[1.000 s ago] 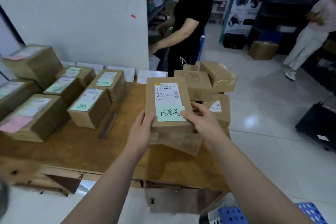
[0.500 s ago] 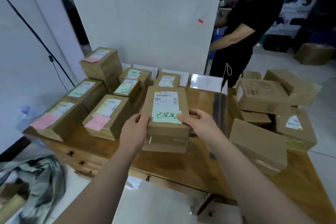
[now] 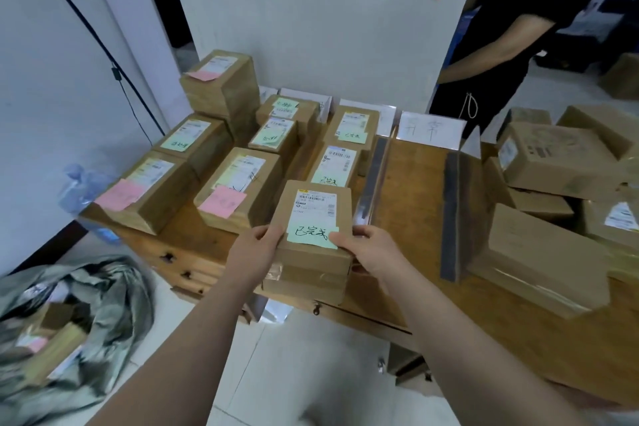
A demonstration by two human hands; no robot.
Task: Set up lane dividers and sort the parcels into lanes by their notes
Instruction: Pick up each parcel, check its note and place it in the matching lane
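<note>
— At the near edge of the surface [image 3: 415, 225], just left of the dark divider strip [image 3: 372, 180]: brown parcel [image 3: 313, 214], green note [image 3: 311, 235] face up. Held how?
— Clamped from both sides: by the left hand [image 3: 254, 252] curled round the left edge, by the right hand [image 3: 371, 249] round the right edge, thumb at the note's corner.
— Come from where?
— Carried leftward inside 1 second, away from the unsorted pile [image 3: 553, 162] at the right end. Now lined up in front of 2 green-noted parcels [image 3: 333, 166] in the same lane.
— Set down yet?
— Cannot tell. Hangs at or just above the front edge, with the underside hidden.
— Meaning for the task?
— Probably a match of note to lane: seems to bear the same handwritten mark as the 2 ahead. Leaves only lowering and letting go for this one. Leaves plenty more on the right to sort, too.
— Any risk?
— Little room at the front. Could overhang the edge if released short; better pushed snug against the parcel ahead.
</note>
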